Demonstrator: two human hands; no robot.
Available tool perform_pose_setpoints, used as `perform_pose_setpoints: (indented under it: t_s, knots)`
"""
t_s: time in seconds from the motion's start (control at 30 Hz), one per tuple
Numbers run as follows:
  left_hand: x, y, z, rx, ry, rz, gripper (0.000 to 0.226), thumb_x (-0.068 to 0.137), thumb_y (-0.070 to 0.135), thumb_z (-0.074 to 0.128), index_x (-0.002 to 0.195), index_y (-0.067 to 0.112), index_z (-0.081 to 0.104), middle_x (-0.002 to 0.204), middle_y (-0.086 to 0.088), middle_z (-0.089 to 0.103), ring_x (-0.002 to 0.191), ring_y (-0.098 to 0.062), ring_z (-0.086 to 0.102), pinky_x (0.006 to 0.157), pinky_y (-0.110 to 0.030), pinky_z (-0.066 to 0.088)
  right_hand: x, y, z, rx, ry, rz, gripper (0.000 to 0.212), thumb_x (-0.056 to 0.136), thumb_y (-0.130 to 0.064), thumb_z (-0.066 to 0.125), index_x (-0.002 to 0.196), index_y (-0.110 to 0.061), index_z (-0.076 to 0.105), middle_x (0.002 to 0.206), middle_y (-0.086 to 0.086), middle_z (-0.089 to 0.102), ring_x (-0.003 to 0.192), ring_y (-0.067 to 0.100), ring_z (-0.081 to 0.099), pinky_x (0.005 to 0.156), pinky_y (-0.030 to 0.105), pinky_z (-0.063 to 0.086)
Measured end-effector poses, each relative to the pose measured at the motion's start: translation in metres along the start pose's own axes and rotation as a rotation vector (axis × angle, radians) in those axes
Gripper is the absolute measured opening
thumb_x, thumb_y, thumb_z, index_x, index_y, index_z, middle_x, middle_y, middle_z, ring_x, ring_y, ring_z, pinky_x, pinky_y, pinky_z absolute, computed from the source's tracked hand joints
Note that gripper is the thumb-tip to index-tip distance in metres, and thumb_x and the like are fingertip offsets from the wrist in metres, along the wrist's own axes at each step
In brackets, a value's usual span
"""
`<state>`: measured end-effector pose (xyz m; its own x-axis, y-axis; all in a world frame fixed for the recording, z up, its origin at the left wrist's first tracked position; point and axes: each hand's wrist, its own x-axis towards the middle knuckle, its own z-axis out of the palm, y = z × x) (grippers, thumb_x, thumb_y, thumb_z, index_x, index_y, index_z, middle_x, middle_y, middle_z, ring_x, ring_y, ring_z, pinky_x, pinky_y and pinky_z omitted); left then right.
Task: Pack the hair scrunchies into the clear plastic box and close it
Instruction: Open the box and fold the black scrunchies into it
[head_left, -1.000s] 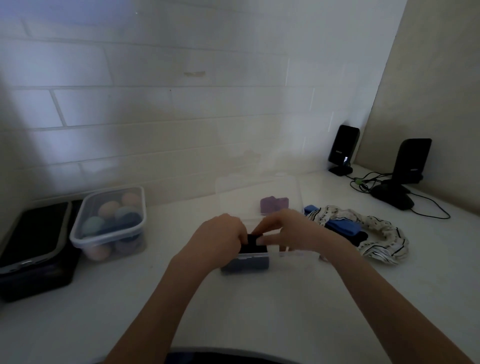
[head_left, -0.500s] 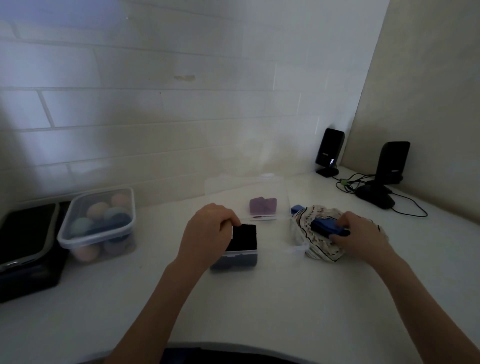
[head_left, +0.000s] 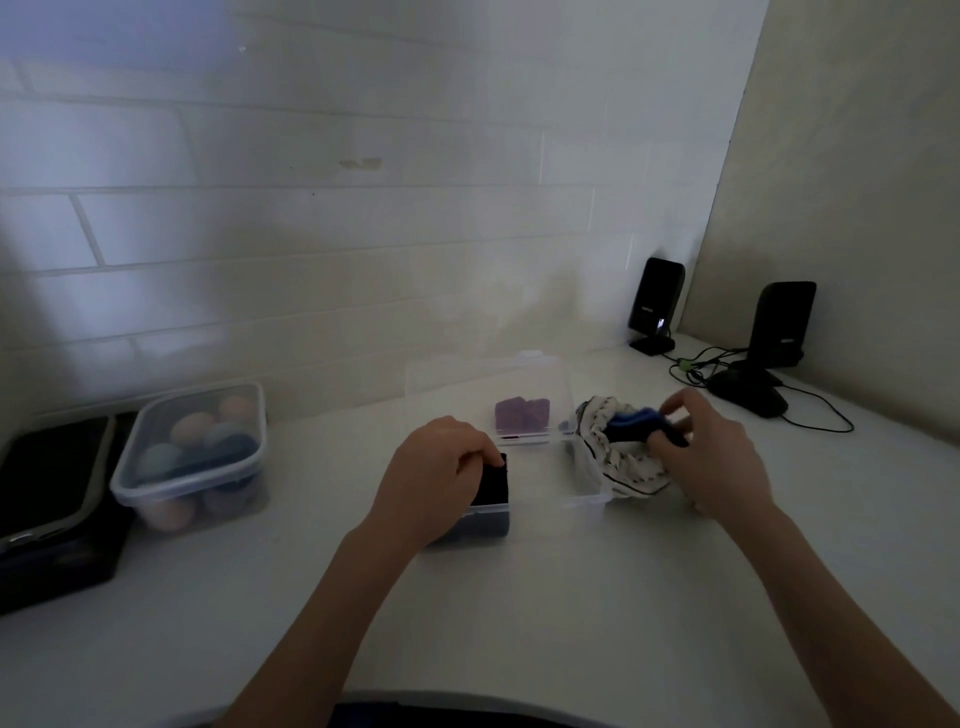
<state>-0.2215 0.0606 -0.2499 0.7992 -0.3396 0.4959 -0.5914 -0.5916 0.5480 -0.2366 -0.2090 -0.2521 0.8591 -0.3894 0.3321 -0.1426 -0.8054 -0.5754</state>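
The clear plastic box (head_left: 571, 501) lies open on the white counter, its lid (head_left: 483, 382) tilted back toward the wall. A dark scrunchie (head_left: 491, 488) fills the box's left end, and my left hand (head_left: 436, 483) presses down on it with curled fingers. A purple item (head_left: 521, 414) shows at the back of the box. Right of the box lies a white scrunchie with black marks (head_left: 621, 470) with a blue scrunchie (head_left: 631, 421) on top. My right hand (head_left: 711, 457) pinches the blue scrunchie and rests on the white one.
A lidded plastic tub of coloured balls (head_left: 192, 457) stands at the left, with a dark tablet-like case (head_left: 47, 499) beside it. Two black speakers (head_left: 655, 304) (head_left: 779, 332) with cables (head_left: 810, 410) occupy the back right corner. A tiled wall runs behind.
My right hand left the box, reached right to the scrunchie pile and has taken hold of the blue one. My left hand stays pressed on the dark scrunchie in the box.
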Motion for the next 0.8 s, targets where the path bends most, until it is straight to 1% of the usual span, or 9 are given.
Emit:
perform_pose_setpoints:
  t_s: [0.1, 0.2, 0.3, 0.4, 0.5, 0.57, 0.67, 0.73, 0.8]
  knots:
    - [0.004, 0.005, 0.002, -0.019, -0.008, 0.006, 0.033, 0.08, -0.005, 0.046, 0.082, 0.012, 0.075, 0.085, -0.003, 0.072, 0.078, -0.01, 0.054, 0.072, -0.013, 0.04, 0.009, -0.013, -0.008, 0.257, 0.04, -0.024, 0.022, 0.085, -0.016, 0.061, 0.105, -0.02, 0.055, 0.096, 0.002, 0.061, 0.072, 0.017, 0.061, 0.056, 0.026, 0.048]
    - [0.01, 0.009, 0.006, -0.023, -0.022, 0.025, 0.034, 0.081, -0.005, 0.046, 0.084, 0.013, 0.075, 0.088, -0.003, 0.072, 0.081, -0.01, 0.056, 0.079, -0.023, 0.046, 0.021, -0.023, -0.015, 0.4, 0.068, -0.031, 0.025, 0.083, -0.013, 0.062, 0.107, -0.02, 0.057, 0.101, 0.004, 0.062, 0.079, 0.017, 0.063, 0.057, 0.02, 0.047]
    - [0.015, 0.011, 0.011, -0.074, -0.007, 0.017, 0.033, 0.081, -0.002, 0.048, 0.087, 0.015, 0.075, 0.088, 0.0, 0.072, 0.083, -0.011, 0.058, 0.078, -0.026, 0.048, 0.024, -0.035, -0.023, 0.438, 0.115, -0.101, 0.023, 0.082, -0.013, 0.062, 0.104, -0.02, 0.059, 0.096, 0.0, 0.062, 0.079, 0.014, 0.06, 0.058, 0.02, 0.047]
    - [0.022, 0.025, 0.014, -0.221, 0.021, 0.025, 0.026, 0.083, 0.011, 0.057, 0.104, 0.019, 0.069, 0.1, 0.007, 0.067, 0.093, -0.007, 0.059, 0.086, -0.022, 0.046, 0.022, -0.054, -0.031, 0.494, 0.12, -0.2, 0.017, 0.081, -0.01, 0.063, 0.096, -0.018, 0.061, 0.085, -0.009, 0.061, 0.068, -0.001, 0.056, 0.057, 0.014, 0.049]
    - [0.034, 0.044, 0.017, -0.369, -0.073, -0.037, 0.057, 0.079, 0.033, 0.069, 0.131, 0.023, 0.049, 0.127, 0.013, 0.055, 0.111, 0.001, 0.053, 0.095, -0.014, 0.041, 0.021, -0.076, -0.033, 0.591, 0.053, -0.255, 0.011, 0.079, -0.015, 0.069, 0.087, -0.017, 0.063, 0.083, -0.004, 0.064, 0.075, 0.005, 0.061, 0.062, 0.017, 0.052]
    - [0.043, 0.056, 0.019, -0.475, -0.135, -0.087, 0.072, 0.073, 0.039, 0.074, 0.136, 0.027, 0.04, 0.126, 0.019, 0.051, 0.106, 0.008, 0.053, 0.09, -0.011, 0.042, 0.019, -0.092, -0.03, 0.644, -0.011, -0.264, 0.011, 0.077, -0.022, 0.072, 0.081, -0.019, 0.062, 0.079, -0.001, 0.064, 0.076, 0.015, 0.064, 0.062, 0.024, 0.053]
    - [0.053, 0.062, 0.021, -0.52, -0.108, -0.131, 0.05, 0.076, 0.031, 0.072, 0.121, 0.024, 0.053, 0.108, 0.012, 0.064, 0.095, 0.002, 0.062, 0.08, -0.016, 0.049, 0.011, -0.116, -0.024, 0.69, -0.069, -0.261, 0.02, 0.077, -0.031, 0.073, 0.084, -0.016, 0.063, 0.077, 0.002, 0.062, 0.071, 0.014, 0.063, 0.057, 0.023, 0.051]
    - [0.055, 0.054, 0.017, -0.596, -0.023, -0.158, 0.024, 0.081, 0.017, 0.068, 0.105, 0.015, 0.062, 0.094, 0.004, 0.07, 0.078, 0.0, 0.068, 0.068, -0.012, 0.051, 0.006, -0.127, -0.021, 0.749, -0.147, -0.231, 0.032, 0.08, -0.038, 0.068, 0.099, -0.013, 0.06, 0.084, 0.003, 0.062, 0.073, 0.014, 0.064, 0.065, 0.028, 0.058]
    - [0.054, 0.038, 0.009, -0.685, 0.075, -0.206, 0.018, 0.082, 0.01, 0.066, 0.1, 0.008, 0.065, 0.093, -0.006, 0.072, 0.074, -0.01, 0.071, 0.069, -0.019, 0.056, 0.003, -0.129, -0.021, 0.831, -0.23, -0.164, 0.039, 0.087, -0.043, 0.057, 0.108, -0.01, 0.054, 0.09, 0.005, 0.061, 0.074, 0.015, 0.066, 0.073, 0.035, 0.06]
